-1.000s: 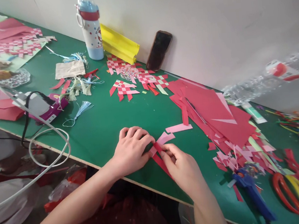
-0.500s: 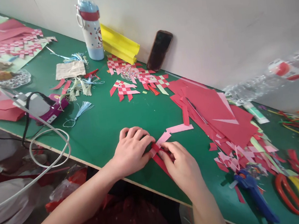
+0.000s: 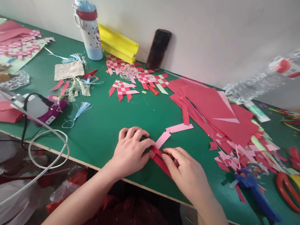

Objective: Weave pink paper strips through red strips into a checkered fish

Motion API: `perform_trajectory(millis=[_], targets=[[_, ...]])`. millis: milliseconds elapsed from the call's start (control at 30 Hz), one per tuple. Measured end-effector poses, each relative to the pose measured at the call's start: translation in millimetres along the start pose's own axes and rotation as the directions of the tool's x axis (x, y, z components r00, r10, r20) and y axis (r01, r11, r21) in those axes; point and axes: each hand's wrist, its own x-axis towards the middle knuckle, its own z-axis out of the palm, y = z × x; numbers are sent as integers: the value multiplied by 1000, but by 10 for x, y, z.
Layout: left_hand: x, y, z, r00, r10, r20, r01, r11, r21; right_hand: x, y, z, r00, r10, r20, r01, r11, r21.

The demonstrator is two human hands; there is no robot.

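Near the table's front edge, my left hand has its thumb and forefinger closed on the crossing of a red paper strip and a pink paper strip. The pink strip sticks out beyond the fingertips, away from me. My right hand pinches the red strip between thumb and forefinger, just right of the crossing. Part of the fold is hidden under my left fingers. A loose pink strip lies just beyond, its right end by a red strip.
Red paper sheets with a pen lie right, near paper scraps, a blue glue gun and scissors. Behind are woven paper pieces, a phone and a bottle. A white cable loops at left.
My right fingers have slid slightly away from the crossing, and the red strip now lies flatter, with more of it showing. My left hand keeps its place.
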Motion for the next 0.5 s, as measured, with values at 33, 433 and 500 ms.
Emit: perform_trajectory(millis=[33,433,500], targets=[[-1,-2,2,1000,1,0,-1,1000,-1,-11,12,4,1000,-3,-18,3,1000,4],[-3,-2,9,1000,-3,3,3,1000,-2,-123,65,32,981,-183,-66,177,980,-89],[-3,-2,5,1000,-4,4,4,1000,-2,-131,76,27,981,-177,-75,170,981,-90]])
